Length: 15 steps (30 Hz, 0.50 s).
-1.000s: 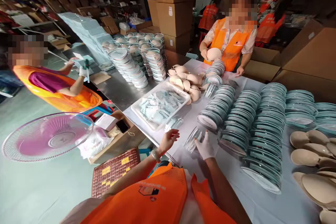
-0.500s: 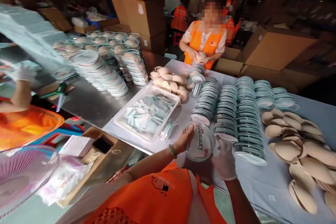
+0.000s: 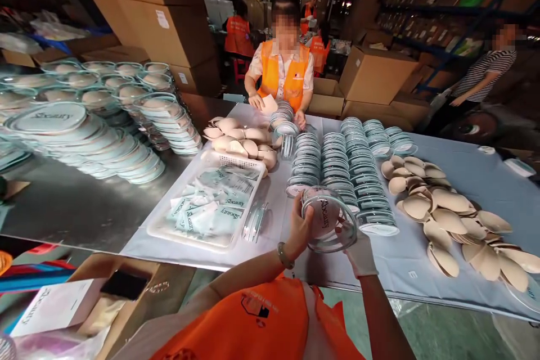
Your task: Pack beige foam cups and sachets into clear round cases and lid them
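Both my hands hold a round clear plastic case with "beauty" lettering, tilted above the table's near edge. My left hand, bare with a bracelet at the wrist, grips the case's left rim. On the right rim, my gloved right hand has its fingers at the case, some seen through the clear plastic. Just beyond lie leaning rows of similar clear cases. Left of my left hand, a few clear cases stand on edge beside a white basket of printed packets.
Beige cups are piled at the right and behind the basket. Stacked filled cases stand on the metal table at left. A co-worker in an orange vest handles a beige cup across the table. Cardboard boxes stand behind.
My view has turned to the right. The case has tilted in my hands, and my right fingers have moved in around its side. The co-worker's hands have moved apart.
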Motion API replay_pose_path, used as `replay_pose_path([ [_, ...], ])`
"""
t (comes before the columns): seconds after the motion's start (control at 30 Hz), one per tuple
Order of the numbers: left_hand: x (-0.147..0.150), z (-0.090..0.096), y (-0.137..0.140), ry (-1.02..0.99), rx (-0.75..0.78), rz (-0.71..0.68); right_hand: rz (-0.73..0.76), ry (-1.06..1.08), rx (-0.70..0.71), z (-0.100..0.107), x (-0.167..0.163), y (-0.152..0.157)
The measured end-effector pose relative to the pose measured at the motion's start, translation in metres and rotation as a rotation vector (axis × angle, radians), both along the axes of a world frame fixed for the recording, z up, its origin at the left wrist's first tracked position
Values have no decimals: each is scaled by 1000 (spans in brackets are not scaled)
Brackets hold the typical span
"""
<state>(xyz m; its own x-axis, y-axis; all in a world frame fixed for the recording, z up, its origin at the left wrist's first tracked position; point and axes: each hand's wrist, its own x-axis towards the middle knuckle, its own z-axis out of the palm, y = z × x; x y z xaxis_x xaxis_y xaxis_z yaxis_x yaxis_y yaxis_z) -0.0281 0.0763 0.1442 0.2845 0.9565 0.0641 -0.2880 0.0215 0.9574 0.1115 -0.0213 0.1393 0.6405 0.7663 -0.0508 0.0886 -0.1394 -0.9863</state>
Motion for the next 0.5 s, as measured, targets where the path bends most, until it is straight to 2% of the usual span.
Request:
replay_pose_path([
  [0.13, -2, 6, -4, -39, 8, 2, -97, 266, 35, 9, -6, -3],
  [0.27, -3, 12, 2, -67, -4, -11, -188, 306, 69, 13, -2, -2],
  [0.33, -6, 15, 8, -60, 11, -28, -91, 218, 62, 20, 1, -3],
  [0.4, -10, 17, 14, -37, 7, -50, 75, 123, 29, 31, 3, -5],
  [0.5, -12, 19, 20, 20, -32, -80, 290, 183, -50, 43, 2, -8],
])
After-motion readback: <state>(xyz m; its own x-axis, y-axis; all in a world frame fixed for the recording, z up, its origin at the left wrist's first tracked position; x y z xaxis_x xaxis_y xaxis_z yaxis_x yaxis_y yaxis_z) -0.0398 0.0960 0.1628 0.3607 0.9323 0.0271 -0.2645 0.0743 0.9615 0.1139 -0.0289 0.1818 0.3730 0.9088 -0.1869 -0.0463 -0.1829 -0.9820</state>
